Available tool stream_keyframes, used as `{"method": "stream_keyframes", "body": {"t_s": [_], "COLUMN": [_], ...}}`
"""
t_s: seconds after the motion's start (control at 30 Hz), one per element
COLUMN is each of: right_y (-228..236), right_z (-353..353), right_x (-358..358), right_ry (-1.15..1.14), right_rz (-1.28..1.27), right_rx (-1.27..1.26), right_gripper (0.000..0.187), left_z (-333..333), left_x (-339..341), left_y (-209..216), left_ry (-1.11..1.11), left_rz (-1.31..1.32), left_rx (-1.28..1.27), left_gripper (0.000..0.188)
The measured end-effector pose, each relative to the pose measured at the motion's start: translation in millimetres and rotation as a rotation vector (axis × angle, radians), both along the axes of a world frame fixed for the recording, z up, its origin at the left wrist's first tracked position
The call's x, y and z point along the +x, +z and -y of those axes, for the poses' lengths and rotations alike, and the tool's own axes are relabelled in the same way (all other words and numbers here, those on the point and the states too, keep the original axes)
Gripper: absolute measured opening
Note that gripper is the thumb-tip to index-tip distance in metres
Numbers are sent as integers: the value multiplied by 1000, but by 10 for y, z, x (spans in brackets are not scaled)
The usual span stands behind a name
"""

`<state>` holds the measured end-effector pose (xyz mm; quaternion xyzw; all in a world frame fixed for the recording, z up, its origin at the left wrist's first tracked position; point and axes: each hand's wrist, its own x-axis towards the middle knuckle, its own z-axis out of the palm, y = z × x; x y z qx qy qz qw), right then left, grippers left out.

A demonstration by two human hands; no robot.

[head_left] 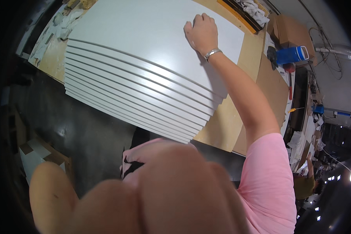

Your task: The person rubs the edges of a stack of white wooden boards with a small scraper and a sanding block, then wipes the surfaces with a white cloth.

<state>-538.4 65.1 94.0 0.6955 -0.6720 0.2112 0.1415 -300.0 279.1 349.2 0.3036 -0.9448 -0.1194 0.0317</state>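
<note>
White panels [144,74] lie fanned on the worktop [225,130], stepped edges running left to lower right; right hand [203,33] nearer — over their far right, fingers curled, grip contents indeterminable; left hand [175,191] blurred in foreground — grip cannot be told.

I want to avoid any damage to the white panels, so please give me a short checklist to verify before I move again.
1. Right hand placed on the top white panel: ok, it appears to rest there with fingers curled.
2. Left hand away from the camera: not ok, it is large and blurred right before it.
3. Left hand empty: cannot tell, too close and blurred.
4. Near edges of the panel stack flush: not ok, they are stepped.
5. Wooden table under the whole near edge: cannot tell, the panels hide its border.
6. Blue bottle apart from the panels: ok, it is off to their right.
</note>
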Motion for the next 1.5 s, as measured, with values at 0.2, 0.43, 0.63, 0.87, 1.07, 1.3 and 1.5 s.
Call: {"method": "stream_keyframes", "body": {"t_s": [0.2,0.43,0.63,0.87,1.07,1.3,1.5], "right_y": [22,-64,-103,-70,-84,-56,-30], "right_z": [10,24,44,55,49,39,15], "right_x": [110,12,-36,94,56,87,47], "right_ry": [45,35,27,48,53,16,2], "right_rz": [58,-17,-42,12,1,-63,-35], "right_rx": [27,-67,-52,-10,-24,11,37], "right_gripper": [40,38,37,39,39,38,37], "left_z": [-208,-368,-246,-193,20,439,606], "left_x": [218,384,116,-127,270,570,524], "left_y": [-58,-187,-5,206,-795,-2195,-2582], "left_ry": [-82,-249,-35,196,-37,583,716], "left_rz": [20,26,-1,5,-157,-678,-777], "left_rx": [111,222,92,18,206,43,-322], "left_gripper": [13,13,13,13,16,11,18]}}
